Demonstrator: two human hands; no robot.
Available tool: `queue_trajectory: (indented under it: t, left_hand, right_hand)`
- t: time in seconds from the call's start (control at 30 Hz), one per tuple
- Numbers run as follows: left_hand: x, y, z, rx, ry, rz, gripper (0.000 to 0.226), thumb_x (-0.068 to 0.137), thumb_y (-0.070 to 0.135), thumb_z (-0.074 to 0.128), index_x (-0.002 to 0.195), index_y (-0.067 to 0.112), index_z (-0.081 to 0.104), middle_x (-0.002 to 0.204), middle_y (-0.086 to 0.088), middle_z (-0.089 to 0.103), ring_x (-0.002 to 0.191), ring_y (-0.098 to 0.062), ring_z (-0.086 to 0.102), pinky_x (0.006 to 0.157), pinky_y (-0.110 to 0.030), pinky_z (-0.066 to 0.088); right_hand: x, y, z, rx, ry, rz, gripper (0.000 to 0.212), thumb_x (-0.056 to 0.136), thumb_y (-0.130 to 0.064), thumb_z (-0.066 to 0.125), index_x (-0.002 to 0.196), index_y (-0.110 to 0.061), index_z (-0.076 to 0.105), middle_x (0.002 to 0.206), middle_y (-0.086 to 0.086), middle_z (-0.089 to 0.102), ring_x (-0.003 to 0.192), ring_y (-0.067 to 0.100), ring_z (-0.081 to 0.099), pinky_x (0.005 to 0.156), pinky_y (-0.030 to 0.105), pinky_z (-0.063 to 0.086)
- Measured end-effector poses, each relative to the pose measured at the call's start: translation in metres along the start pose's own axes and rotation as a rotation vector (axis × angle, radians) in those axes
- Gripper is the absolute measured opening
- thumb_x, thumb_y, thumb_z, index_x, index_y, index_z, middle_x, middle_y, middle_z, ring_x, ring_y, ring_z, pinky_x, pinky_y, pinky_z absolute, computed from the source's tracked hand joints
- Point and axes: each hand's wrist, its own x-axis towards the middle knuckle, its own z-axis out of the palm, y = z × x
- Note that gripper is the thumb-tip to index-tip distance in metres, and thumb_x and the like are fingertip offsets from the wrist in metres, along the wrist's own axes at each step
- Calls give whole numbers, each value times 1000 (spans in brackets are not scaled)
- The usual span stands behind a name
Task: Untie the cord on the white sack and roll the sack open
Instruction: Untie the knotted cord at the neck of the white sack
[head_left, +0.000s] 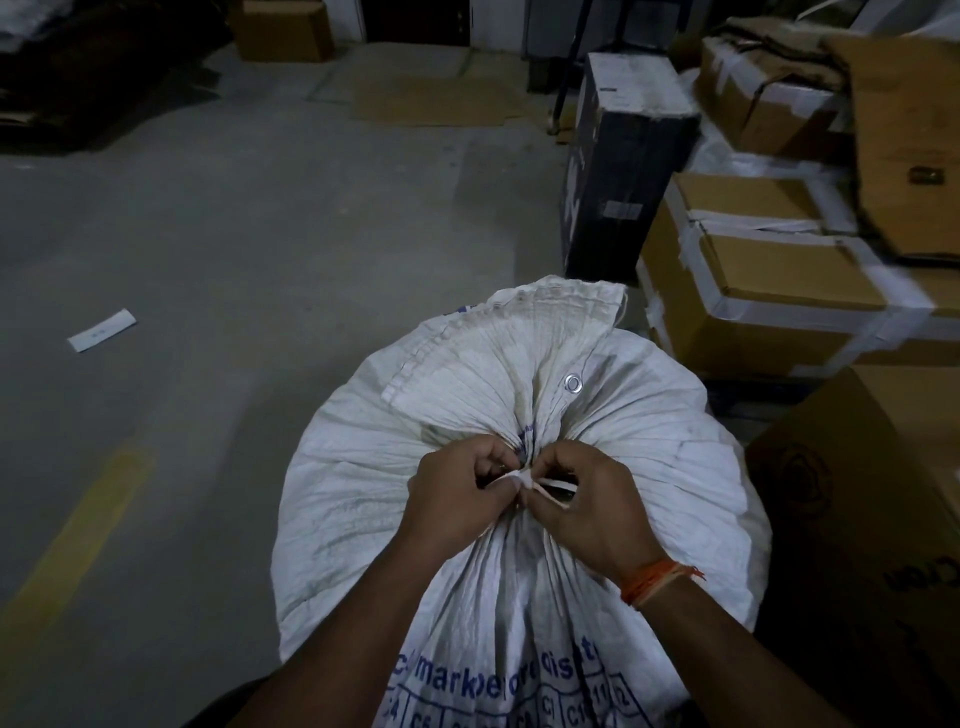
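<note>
Dim storeroom, concrete floor (260, 218). The white sack (363, 509) stands full right in front of me, its mouth gathered into tight pleats at the top centre and still tied. Blue printed lettering runs across the near face. A metal eyelet (574, 383) shows on the flap of spare fabric that folds away beyond the knot.

Both my hands sit together on the gather. My left hand (457, 499) has its fingers curled, pinching the cord (524, 480) at the knot. My right hand (587, 504) pinches the cord from the other side, a loop of it running under my fingers; the two hands nearly touch. An orange thread band (657, 582) is on my right wrist. My own knuckles hide most of the knot, so I cannot tell how loose it is.

Around: stacked cardboard boxes (769, 291) with white tape crowd close on the right, one brown carton (857, 519) touching or just beside the sack's right flank. A tall black box (618, 171) stands behind the sack. On the left, a yellow painted line (78, 540) crosses the floor and a small white slip (101, 330) lies well apart. Flattened cardboard (441, 98) lies farther back.
</note>
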Motion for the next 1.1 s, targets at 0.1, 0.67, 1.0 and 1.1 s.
queue_trajectory:
  t: [0.1, 0.67, 1.0, 1.1]
  left_hand:
    - [1, -2, 0, -37, 6, 10, 15, 76, 38, 82, 88, 31, 77, 69, 16, 74, 67, -1, 69, 74, -36, 58]
    - [1, -4, -1, -26, -7, -18, 11, 80, 36, 86, 86, 37, 77, 71, 14, 77, 71, -2, 74, 82, -43, 61]
    - [-2, -1, -3, -68, -26, -7, 6, 85, 26, 85, 86, 27, 79, 73, 6, 79, 69, -7, 74, 68, -32, 58]
    - [-3, -4, -5, -108, -48, -14, 5, 86, 25, 83, 88, 26, 79, 74, 2, 79, 70, -9, 73, 69, -33, 58]
  right_hand:
    - [0, 1, -4, -84, -4, -70, 19, 73, -17, 83, 79, -20, 66, 84, -6, 62, 77, 5, 63, 69, 17, 54]
    - [-4, 4, -34, -42, -163, -38, 19, 72, -4, 84, 75, -18, 71, 96, -6, 63, 91, 4, 64, 75, 7, 48]
    - [-14, -3, -38, -28, -182, -1, 62, 87, -59, 63, 52, -8, 58, 55, 6, 57, 54, 14, 58, 59, 34, 50]
    - [-10, -4, -33, 68, -130, 178, 62, 93, -53, 60, 51, -7, 64, 51, 5, 64, 57, 12, 67, 70, 31, 56]
